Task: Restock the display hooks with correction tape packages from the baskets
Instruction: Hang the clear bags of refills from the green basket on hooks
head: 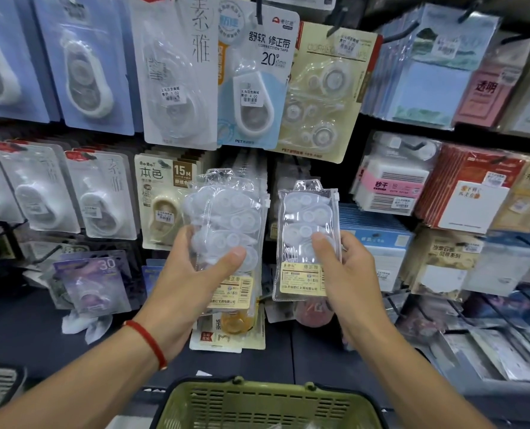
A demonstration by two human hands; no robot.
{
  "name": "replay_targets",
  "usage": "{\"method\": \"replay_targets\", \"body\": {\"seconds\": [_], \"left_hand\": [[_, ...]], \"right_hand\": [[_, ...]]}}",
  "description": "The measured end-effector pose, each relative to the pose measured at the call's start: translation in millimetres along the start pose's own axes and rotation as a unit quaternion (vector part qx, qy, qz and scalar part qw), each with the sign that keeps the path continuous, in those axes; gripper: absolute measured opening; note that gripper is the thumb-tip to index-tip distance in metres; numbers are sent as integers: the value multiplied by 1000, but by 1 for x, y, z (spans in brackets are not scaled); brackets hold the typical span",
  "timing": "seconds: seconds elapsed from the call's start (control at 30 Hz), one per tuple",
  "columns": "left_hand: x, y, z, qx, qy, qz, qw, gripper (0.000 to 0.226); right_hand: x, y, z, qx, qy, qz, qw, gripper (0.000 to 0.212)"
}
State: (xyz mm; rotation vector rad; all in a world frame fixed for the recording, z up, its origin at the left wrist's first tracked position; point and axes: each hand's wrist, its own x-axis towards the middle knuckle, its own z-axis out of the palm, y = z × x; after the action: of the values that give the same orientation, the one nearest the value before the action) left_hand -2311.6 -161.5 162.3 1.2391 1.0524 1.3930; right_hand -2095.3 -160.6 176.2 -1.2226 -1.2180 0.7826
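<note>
At the far left, rows of carded correction tapes (90, 75) hang on the display wall, blue-backed above and clear-fronted white ones below, packed edge to edge with little gap between neighbours. A purple package (95, 281) sits lower down, tilted, near the dark ledge.

The left hand (192, 274), a red cord bracelet (147, 340) on its wrist, grips a stack of clear packages (226, 230) of correction tape. The thumb lies across the front near the stack's lower half, and the fingers curl round the left edge and behind, so only their tips show at the side. The stack stands upright, its top just below the bottom edge of the upper row of cards and overlapping the beige package (161, 202) behind it.

A narrow dark gap separates that stack from the single clear package (307, 243) held by the right hand (347, 270). Here the thumb presses on the front, above the yellow label, while the fingers wrap round the right edge and behind. This package is upright too, with open dark space above its top.

To the right, shelves of sticky notes (428, 85) and notepads crowd close to the hand. Below, at the bottom edge, the rim of a green basket (267, 404) sits between the two forearms.
</note>
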Motion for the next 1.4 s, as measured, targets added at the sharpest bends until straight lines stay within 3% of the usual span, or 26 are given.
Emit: {"method": "replay_targets", "body": {"seconds": [0.17, 0.3, 0.43, 0.5, 0.6, 0.83, 1.07, 1.23, 1.4], "left_hand": [[1, 0, 0, -11, 2, 3, 1000, 57], [-1, 1, 1, -22, -7, 2, 1000, 60], [-3, -2, 6, -44, -24, -6, 999, 72], [-5, -3, 9, -49, -42, -15, 998, 77], [-7, -3, 12, -57, -50, -32, 997, 84], [-8, 4, 11, -114, -66, -59, 990, 53], [-4, 3, 6, -122, -72, -38, 989, 49], [-3, 2, 5, -127, -44, -46, 990, 39], [-1, 3, 5, -119, -20, -40, 992, 42]], "right_hand": [[2, 3, -3, -60, -1, 9, 998, 26], [-6, 6, -5, -187, 18, -66, 980, 32], [-18, 8, 5, -157, -82, -64, 982, 12], [-23, 10, 11, -137, -127, -55, 981, 25], [-27, 11, 20, -112, -125, -44, 985, 44], [-26, 15, 18, -60, -108, -48, 991, 13], [-22, 6, 6, -46, -97, -32, 994, 17], [-11, -1, -5, -34, 2, -45, 998, 24], [-6, -3, -9, -28, -7, -35, 999, 27]]}}
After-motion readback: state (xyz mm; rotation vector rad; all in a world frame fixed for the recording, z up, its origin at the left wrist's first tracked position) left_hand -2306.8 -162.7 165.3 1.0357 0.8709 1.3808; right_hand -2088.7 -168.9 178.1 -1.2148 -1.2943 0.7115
